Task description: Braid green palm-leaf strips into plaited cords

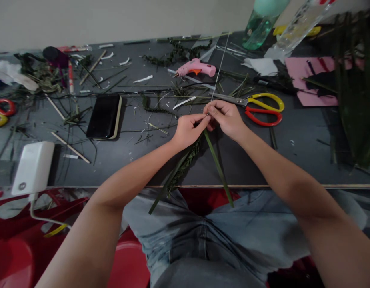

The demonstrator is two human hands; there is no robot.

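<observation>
My left hand point(187, 129) is closed, thumb and forefinger pinched at the top of a braided green leaf strip point(185, 170). The braid hangs down past the table's front edge, with a loose leaf blade point(217, 168) beside it. My right hand point(228, 118) is closed too, its fingertips meeting those of the left. A thin pale wire or thread point(221, 70) rises from the right fingers; which of the two it is, I cannot tell. The exact point where it meets the leaves is hidden by my fingers. Scissors point(263, 106) with yellow and red handles lie just beyond my right hand.
A pink glue gun point(197, 68), a black phone point(104, 117) and a white power bank point(35, 168) are on the dark table point(137, 164). Leaf scraps and sticks litter it. Bottles point(261, 26) stand at the back right, near broad leaves point(357, 104) and pink paper point(317, 100).
</observation>
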